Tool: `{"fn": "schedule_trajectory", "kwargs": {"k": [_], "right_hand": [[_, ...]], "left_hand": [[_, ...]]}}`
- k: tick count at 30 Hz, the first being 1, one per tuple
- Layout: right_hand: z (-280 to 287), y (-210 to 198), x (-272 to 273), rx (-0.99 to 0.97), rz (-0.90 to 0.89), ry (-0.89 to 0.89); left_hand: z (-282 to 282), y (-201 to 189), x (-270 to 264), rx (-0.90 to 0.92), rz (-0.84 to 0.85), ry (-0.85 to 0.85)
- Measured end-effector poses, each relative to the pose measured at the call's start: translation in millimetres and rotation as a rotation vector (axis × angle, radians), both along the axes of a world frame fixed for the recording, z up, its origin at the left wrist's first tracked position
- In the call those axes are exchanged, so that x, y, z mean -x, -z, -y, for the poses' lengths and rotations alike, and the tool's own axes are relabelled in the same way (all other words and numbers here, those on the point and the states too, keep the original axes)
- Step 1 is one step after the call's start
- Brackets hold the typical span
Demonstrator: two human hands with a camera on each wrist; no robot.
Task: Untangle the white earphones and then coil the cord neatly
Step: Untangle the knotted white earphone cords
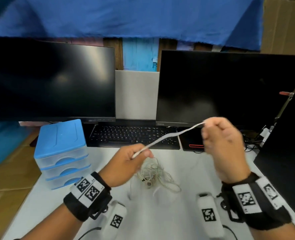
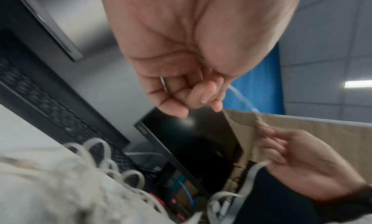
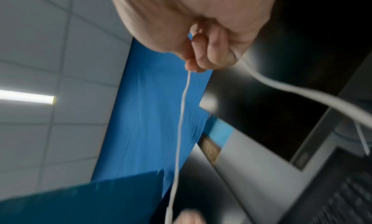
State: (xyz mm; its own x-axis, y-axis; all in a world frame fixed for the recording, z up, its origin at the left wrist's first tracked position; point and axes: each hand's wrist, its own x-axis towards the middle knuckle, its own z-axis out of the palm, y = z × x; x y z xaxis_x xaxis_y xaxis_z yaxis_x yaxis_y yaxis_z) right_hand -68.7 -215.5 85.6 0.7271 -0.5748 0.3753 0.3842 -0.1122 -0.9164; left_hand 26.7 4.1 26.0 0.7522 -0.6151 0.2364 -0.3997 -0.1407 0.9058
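Note:
A stretch of white earphone cord [image 1: 169, 135] runs taut through the air between my two hands above the white table. My left hand [image 1: 134, 157] pinches its lower end, with the fingers curled. My right hand [image 1: 212, 129], raised higher and to the right, pinches the upper end [image 3: 188, 77]. Below the left hand a tangled heap of white cord [image 1: 154, 174] lies on the table, with an earbud [image 1: 149, 184] showing at its front. In the left wrist view the curled left fingers [image 2: 201, 93] hold the cord [image 2: 240, 98], and loose loops [image 2: 104, 155] blur in the foreground.
Two dark monitors [image 1: 53, 80] [image 1: 229, 90] and a black keyboard [image 1: 134, 134] stand behind the hands. A blue-lidded plastic drawer unit [image 1: 62, 153] sits at the left. A black panel [image 1: 285, 153] rises at the right table edge.

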Motion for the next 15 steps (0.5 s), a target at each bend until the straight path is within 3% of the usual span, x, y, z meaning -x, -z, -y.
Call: {"fn": "schedule_trajectory", "kwargs": {"k": [4,8,11,13,15], "right_hand": [[50.3,-19.7,9.3,-0.176,0.058,0.145],[47.5,-7.9,4.7,-0.047,-0.239,-0.094],[20.4,6.1,-3.8,0.139,-0.4,-0.216],[11.3,13.3,-7.9,0.208,-0.456,-0.238],[16.5,20.0,-11.0,0.259,-0.495,-0.197]], "left_hand": [[-19.8,3.3,-27.1,0.035,-0.088,-0.104],[-7.2,-3.4,-17.4,0.086,-0.128,-0.029],[9.5,5.6,0.9,-0.07,-0.01,0.07],[14.7,20.9,2.7,-0.234,0.126,0.065],[13.5,34.1,-7.1,-0.307,0.126,0.02]]}}
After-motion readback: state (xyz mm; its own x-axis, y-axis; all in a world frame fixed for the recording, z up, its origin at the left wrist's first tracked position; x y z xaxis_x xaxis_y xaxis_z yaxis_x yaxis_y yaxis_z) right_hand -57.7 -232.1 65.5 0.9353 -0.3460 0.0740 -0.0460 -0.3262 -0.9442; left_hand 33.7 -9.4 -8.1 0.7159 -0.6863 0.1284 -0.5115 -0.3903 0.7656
